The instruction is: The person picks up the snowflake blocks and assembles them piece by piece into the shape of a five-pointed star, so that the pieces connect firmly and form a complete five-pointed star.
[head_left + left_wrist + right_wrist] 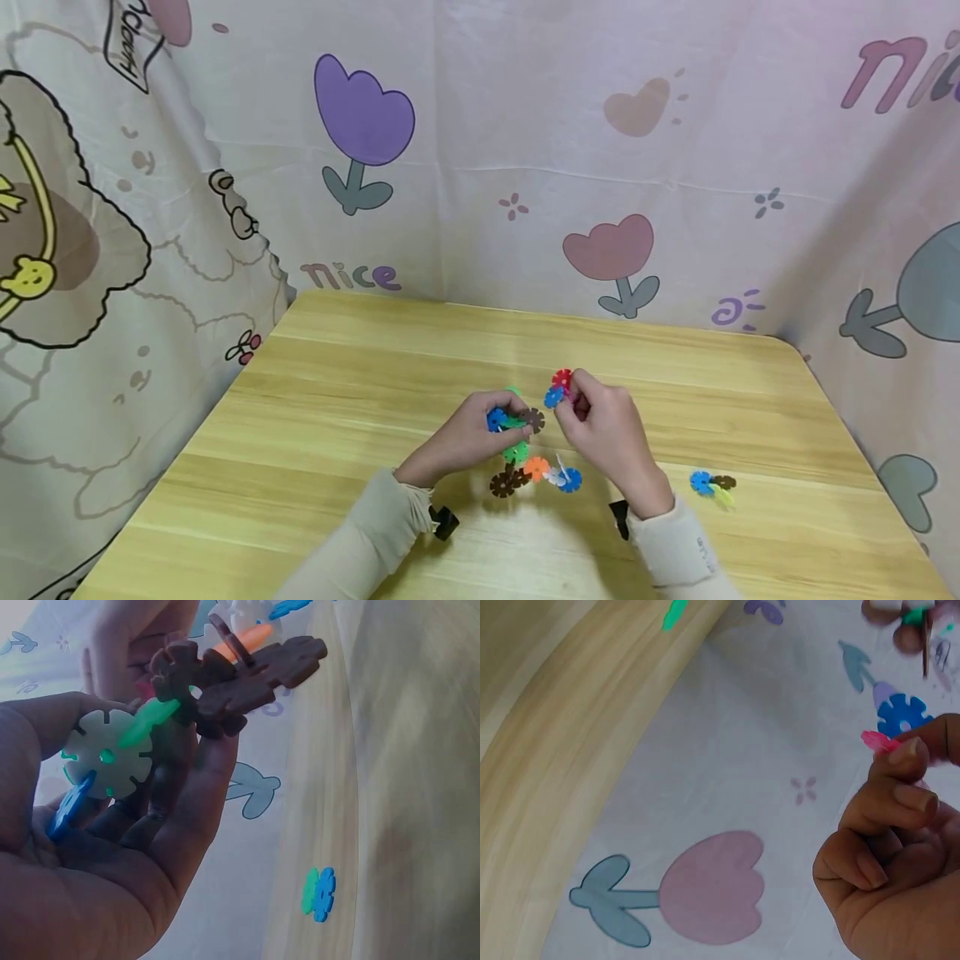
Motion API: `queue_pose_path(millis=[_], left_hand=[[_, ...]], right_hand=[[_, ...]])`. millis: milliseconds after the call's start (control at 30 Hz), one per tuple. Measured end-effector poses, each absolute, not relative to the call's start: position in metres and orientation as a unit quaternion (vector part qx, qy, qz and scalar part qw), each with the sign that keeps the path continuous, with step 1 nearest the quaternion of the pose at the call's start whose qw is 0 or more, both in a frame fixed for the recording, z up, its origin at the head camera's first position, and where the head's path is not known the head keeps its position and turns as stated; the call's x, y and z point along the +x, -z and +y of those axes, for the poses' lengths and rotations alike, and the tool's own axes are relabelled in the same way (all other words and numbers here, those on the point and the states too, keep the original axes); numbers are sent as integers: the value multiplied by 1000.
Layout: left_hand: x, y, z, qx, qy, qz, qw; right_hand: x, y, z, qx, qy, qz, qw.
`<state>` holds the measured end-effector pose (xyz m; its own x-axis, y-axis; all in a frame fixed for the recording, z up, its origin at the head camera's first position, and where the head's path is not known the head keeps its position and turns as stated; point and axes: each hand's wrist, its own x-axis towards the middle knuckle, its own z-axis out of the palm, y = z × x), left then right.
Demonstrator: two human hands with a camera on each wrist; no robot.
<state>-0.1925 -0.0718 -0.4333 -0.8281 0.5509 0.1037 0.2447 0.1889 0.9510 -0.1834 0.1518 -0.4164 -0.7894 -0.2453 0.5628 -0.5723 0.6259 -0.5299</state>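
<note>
My left hand (480,429) grips a chain of notched plastic discs. Its blue disc (496,419) lies by the palm, and a brown disc (535,420) stands at the fingertips. Lower in the chain hang a green disc (516,452), dark brown discs (503,481), an orange disc (536,468), a white one and a blue disc (571,480). My right hand (611,433) pinches a small joined group by its pink disc (880,741), with a blue disc (904,715) and a red disc (562,378) attached. The two groups are apart.
On the wooden table (360,367), right of my right hand, lies a joined group with a blue disc (701,482), a brown disc (723,482) and a yellow-green one. A printed cloth (480,125) hangs behind the table and at both sides.
</note>
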Motion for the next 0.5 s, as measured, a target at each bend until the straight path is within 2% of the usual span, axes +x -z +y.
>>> queue_pose_path(millis=[500], left_hand=[[-191,431,-70,261,-586,756,126]], right_hand=[[-175,416,143,222,-366,-874,228]])
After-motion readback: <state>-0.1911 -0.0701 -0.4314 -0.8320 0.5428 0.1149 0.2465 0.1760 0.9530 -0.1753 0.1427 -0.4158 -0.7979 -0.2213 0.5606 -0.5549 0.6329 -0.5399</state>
